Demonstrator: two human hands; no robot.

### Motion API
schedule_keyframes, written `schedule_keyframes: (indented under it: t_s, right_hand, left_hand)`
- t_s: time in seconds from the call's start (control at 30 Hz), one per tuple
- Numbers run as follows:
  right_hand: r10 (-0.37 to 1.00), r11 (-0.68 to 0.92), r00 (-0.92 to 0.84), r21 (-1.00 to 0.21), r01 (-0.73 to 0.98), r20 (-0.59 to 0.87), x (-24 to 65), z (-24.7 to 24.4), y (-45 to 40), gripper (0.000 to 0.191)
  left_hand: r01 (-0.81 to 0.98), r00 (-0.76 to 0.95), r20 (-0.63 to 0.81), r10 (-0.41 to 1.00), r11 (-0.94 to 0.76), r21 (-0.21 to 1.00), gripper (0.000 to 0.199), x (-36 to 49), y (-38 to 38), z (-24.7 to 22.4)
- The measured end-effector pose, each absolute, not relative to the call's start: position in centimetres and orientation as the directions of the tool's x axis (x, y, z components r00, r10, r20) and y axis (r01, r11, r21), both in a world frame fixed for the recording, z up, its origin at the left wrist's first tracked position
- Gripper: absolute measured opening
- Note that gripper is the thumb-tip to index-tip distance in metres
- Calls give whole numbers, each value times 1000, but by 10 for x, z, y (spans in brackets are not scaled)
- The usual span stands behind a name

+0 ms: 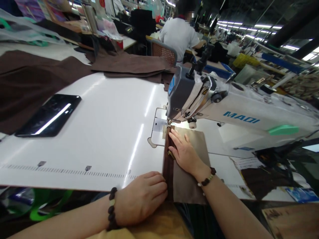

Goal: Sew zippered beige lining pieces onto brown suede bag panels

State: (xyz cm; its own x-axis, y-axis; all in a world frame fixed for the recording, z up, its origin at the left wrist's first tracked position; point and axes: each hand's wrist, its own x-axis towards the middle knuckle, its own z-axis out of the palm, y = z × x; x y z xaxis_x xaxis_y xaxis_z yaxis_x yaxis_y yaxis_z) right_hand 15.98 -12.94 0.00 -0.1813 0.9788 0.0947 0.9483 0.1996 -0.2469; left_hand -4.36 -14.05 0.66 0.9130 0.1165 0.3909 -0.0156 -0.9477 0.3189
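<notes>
A grey-brown fabric panel (189, 189) with a dark brown zipper (169, 172) along its left edge lies under the needle end of a white sewing machine (239, 113). The zipper has a small brass-coloured slider (170, 154). My right hand (185, 152) lies flat on the panel, fingers stretched towards the presser foot (169, 123), with thumb and fingertips near the slider. At the table's front edge, my left hand (142, 197) has its fingers curled together over the near end of the zipper; its fingertips are partly hidden.
A black phone (50, 114) rests on the white table (119, 132) at left. Brown fabric pieces (134, 63) are stacked behind it. A printed ruler (87, 171) runs along the front edge. Dark scraps (259, 179) lie at right. A person in white (175, 36) sits ahead.
</notes>
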Motion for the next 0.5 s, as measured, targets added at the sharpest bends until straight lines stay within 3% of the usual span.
schedule_keyframes:
  t_s: [0.5]
  right_hand:
    - [982,188,-178,-211,959,69,159,-1,-129,46]
  left_hand:
    - [-25,913,393,109,-947,320,27,-43,-141,4]
